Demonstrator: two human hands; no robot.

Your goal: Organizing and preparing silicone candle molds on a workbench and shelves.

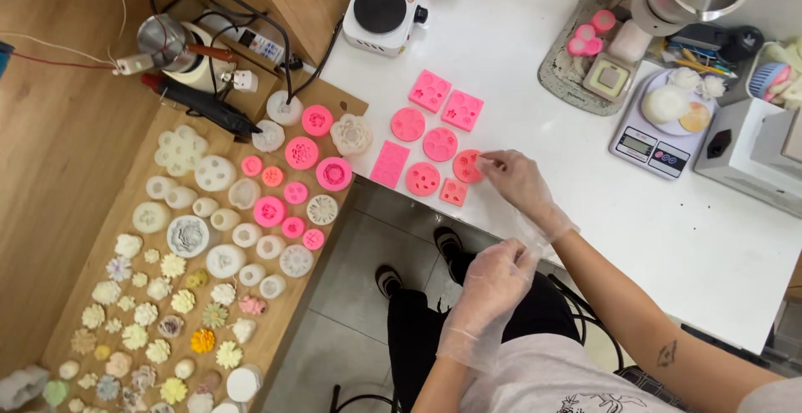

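The right hand [518,181] pinches its fingers on the rim of a round pink mold [466,166] near the front edge of the white counter [668,238], which looks soft, light and bendy, while the left hand [493,279] hangs loosely curled, holding nothing.

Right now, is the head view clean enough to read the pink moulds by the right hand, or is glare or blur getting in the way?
Head view: even, soft light, only faint shadows; the white table is bright but not blown out; the round pink mould under the right hand is sharp; the left hand is slightly soft; edges bow a little from the wide lens.
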